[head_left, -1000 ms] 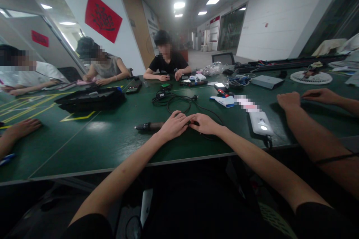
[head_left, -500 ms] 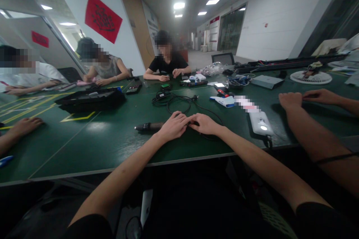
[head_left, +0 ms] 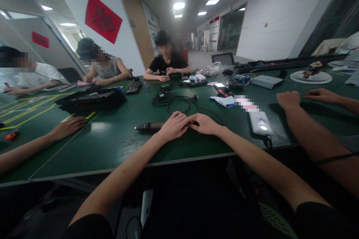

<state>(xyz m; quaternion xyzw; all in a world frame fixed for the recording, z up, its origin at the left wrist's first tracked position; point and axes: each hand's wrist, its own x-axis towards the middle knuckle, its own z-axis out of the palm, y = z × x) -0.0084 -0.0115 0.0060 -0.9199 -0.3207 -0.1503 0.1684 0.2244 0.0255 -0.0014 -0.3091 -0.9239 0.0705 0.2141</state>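
Note:
On the green table lies an electric screwdriver (head_left: 149,126), its tip pointing left. My left hand (head_left: 174,125) is wrapped over the rear part of its body, which the fingers hide. Close beside it, my right hand (head_left: 206,124) is closed in a pinch at the screwdriver's tail end, where the black cable (head_left: 214,114) comes in. The fingertips of both hands meet there, so the join between cable and tool is mostly hidden. The cable runs in loops behind my hands, and a plug (head_left: 195,97) lies at its far side.
Left stands a black tray (head_left: 91,99), with a co-worker's hand (head_left: 71,124) flat before it. Right lie a white power bank-like device (head_left: 260,123), a blue-white packet (head_left: 224,101) and another person's hand (head_left: 288,99). A fan grille (head_left: 310,77) lies farther back. Several people sit around the table (head_left: 112,157).
My hands have hardly moved. At the left, the co-worker's hand has slid rightward across the table, and an orange object shows behind that arm. The person opposite has shifted a hand.

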